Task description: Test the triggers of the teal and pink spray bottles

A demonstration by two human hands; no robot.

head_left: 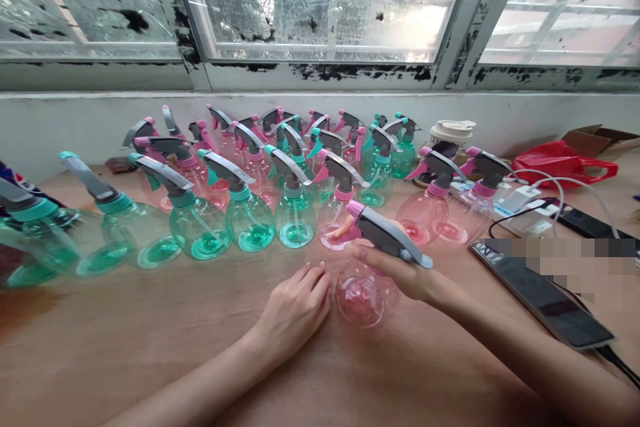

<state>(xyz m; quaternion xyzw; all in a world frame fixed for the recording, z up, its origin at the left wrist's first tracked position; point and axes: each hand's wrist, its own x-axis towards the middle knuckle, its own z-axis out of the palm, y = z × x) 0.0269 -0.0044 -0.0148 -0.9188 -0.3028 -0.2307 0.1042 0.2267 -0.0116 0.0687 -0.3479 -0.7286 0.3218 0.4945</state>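
On the brown table (150, 354), our right hand (400, 270) grips the pink spray bottle (367, 299) by its trigger head. Our left hand (295, 310) lies half-curled, fingertips touching the bottle's side.

spray bottle (367, 294): glossy clear pink plastic | table (150, 347): matt brown paper
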